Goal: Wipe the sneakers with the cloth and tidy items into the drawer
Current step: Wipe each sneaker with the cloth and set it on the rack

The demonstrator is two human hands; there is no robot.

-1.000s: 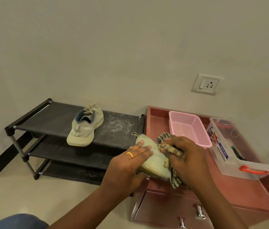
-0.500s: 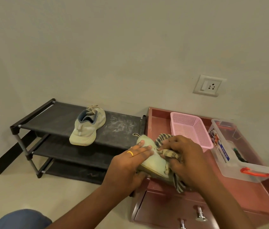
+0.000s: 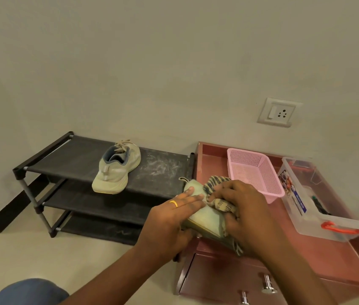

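Observation:
I hold a pale green sneaker [image 3: 207, 217] over the left edge of the reddish cabinet top [image 3: 319, 249]. My left hand [image 3: 172, 221], with a gold ring, grips the sneaker from the left, fingers laid along its upper. My right hand [image 3: 244, 212] presses a bunched striped cloth [image 3: 220, 203] against the sneaker's right side. The second pale sneaker [image 3: 116, 170] sits upright on the top tier of the black shoe rack [image 3: 68, 155], heel toward me. Drawer fronts with metal knobs [image 3: 267, 285] show below the cabinet top.
A pink mesh basket [image 3: 255, 172] stands on the cabinet top at the back. A clear plastic box [image 3: 319, 203] with an orange latch sits to its right. White dust marks the rack's top tier. A wall socket [image 3: 277, 112] is above the cabinet.
My right hand has slid the cloth a little toward me along the sneaker. The left hand keeps its grip. The camera has shifted slightly.

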